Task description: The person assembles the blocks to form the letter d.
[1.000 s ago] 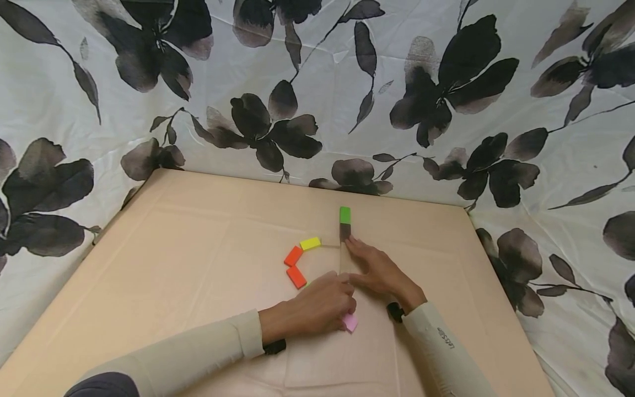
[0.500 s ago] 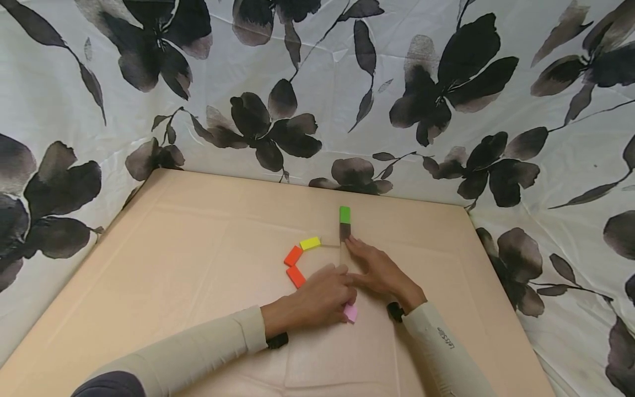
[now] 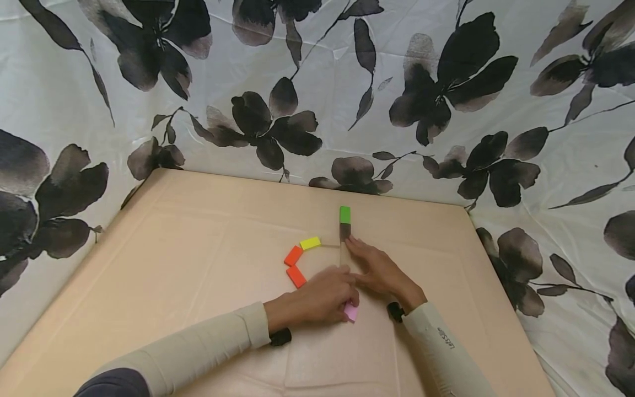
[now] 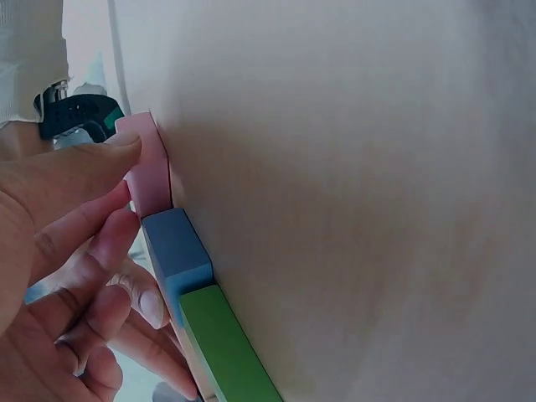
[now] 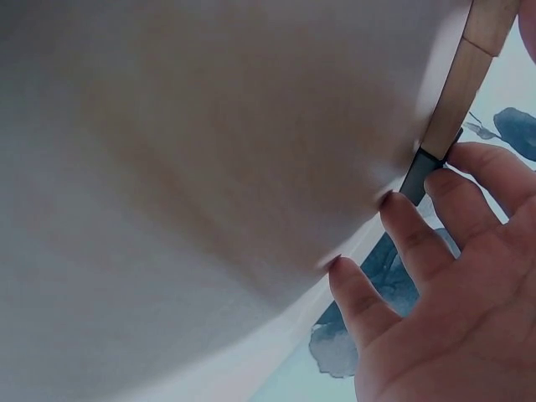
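Note:
My left hand (image 3: pixel 324 296) pinches a pink block (image 3: pixel 351 312) between thumb and fingers, low in the middle of the table. In the left wrist view, the thumb presses on the pink block (image 4: pixel 149 163), whose end meets or nearly meets a blue block (image 4: pixel 177 251); a green block (image 4: pixel 228 343) follows. My right hand (image 3: pixel 379 270) lies along the right side of a straight row, its fingers extended. The row has a bright green block (image 3: pixel 345 214) at its far end, then a dark block (image 3: pixel 345 232) beside my fingertips, then plain wooden ones (image 5: pixel 456 105), partly covered by the hands.
Left of the row, a yellow block (image 3: pixel 310 243) and two orange-red blocks, the upper (image 3: pixel 294 255) and the lower (image 3: pixel 296 276), form a curve. The tan table (image 3: pixel 223 231) reaches back to a floral cloth (image 3: pixel 342 71).
My left hand has shifted slightly away from me and to the right, with the pink block in it. A bit of green beside the lower orange-red block is now hidden. The right hand has stayed put.

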Tool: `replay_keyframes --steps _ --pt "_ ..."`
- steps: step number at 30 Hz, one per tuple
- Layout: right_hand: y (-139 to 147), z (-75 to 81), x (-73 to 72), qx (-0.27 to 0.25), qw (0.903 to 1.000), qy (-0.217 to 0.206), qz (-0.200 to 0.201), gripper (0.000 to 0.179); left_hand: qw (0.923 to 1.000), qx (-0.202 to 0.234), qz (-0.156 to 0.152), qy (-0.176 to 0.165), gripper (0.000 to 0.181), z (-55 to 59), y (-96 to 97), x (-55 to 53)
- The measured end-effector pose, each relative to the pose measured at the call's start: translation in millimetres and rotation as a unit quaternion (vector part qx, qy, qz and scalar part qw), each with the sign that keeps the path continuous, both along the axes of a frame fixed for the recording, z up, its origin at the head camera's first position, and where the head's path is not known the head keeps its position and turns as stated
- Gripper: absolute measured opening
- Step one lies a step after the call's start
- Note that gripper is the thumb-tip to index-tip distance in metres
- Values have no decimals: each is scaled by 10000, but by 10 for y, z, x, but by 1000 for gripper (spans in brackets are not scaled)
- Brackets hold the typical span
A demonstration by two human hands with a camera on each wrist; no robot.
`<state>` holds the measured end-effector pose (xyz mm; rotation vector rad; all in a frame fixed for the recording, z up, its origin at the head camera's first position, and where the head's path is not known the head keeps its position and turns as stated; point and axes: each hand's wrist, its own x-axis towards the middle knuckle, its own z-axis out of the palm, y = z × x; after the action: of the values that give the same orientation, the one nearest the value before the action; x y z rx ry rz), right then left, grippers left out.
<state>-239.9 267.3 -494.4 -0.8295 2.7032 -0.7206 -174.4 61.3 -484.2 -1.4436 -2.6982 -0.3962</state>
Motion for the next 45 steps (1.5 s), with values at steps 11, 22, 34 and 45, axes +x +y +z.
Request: replay_keyframes --steps 11,22,34,45 --pt "-14 5 0 92 9999 -63 -61 91 9997 13 123 -191 18 2 -11 -4" --pt "2 -13 -7 36 10000 56 4 91 9994 -18 232 -250 20 -15 -12 -21" --pt "11 -24 -14 -1 9997 214 81 90 9993 -23 260 -267 21 -40 1 -32" --pt "39 4 -16 -167 9997 144 140 87 9988 139 300 -375 36 58 -91 -41"
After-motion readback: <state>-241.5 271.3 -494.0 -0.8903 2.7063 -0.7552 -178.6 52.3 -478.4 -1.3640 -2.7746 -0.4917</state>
